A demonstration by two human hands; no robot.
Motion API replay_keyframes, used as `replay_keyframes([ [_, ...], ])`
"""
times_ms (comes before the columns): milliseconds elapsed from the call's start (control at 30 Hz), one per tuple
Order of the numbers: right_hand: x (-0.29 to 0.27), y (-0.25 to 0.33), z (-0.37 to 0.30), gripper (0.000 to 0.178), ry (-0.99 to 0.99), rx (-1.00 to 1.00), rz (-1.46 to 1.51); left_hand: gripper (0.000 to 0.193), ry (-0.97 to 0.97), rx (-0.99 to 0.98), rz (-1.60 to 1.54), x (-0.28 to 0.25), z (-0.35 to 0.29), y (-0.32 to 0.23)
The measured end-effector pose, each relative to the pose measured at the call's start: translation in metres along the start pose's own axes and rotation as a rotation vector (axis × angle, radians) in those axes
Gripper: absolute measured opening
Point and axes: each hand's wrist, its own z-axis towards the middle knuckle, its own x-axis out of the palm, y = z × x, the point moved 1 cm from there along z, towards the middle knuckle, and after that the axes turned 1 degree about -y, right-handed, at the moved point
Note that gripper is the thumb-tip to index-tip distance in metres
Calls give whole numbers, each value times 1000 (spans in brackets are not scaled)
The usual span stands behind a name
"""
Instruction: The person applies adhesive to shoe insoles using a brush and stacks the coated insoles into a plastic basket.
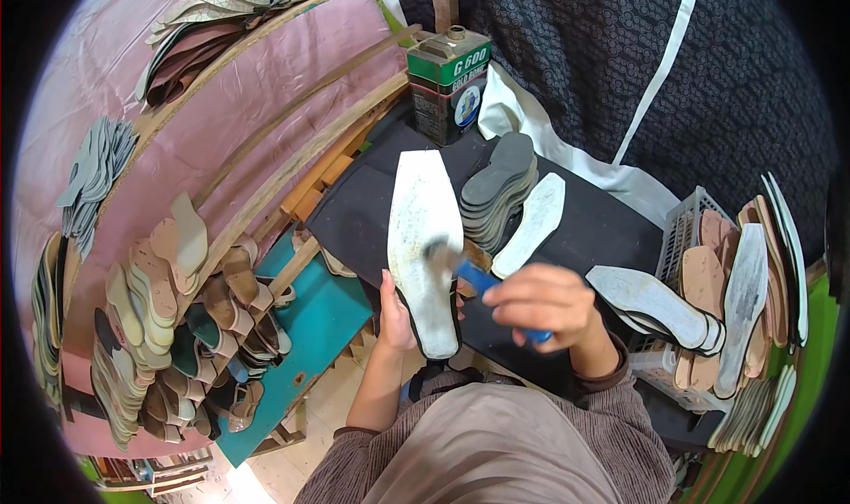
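A long white shoe insole, smudged grey and yellowish in the middle, is held up in front of me. My left hand grips its left edge near the narrow end, thumb along the side and the other fingers hidden beneath. In my right hand is a brush with a blue handle, the fingers closed round it. Its dark bristles lie over the middle of the insole, slightly blurred. Just beyond, a stack of grey insoles sits on the black table, beside a single white insole.
A green and black metal can stands at the table's back. On the right, white insoles lie against a grey plastic basket with tan insoles. At left, shoes and soles crowd a rack above a teal board.
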Motion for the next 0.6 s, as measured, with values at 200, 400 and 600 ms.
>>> replay_keyframes([
  [200, 3, -1, -4, 24, -4, -14, -45, 79, 68, -29, -15, -7, 3, 2],
  [400, 9, 1, -3, 22, 44, -5, 127, 77, 24, 28, 65, -4, 2, 1],
  [600, 18, -4, -5, 27, -43, -45, -42, 78, -106, -4, 38, 7, -1, -2],
])
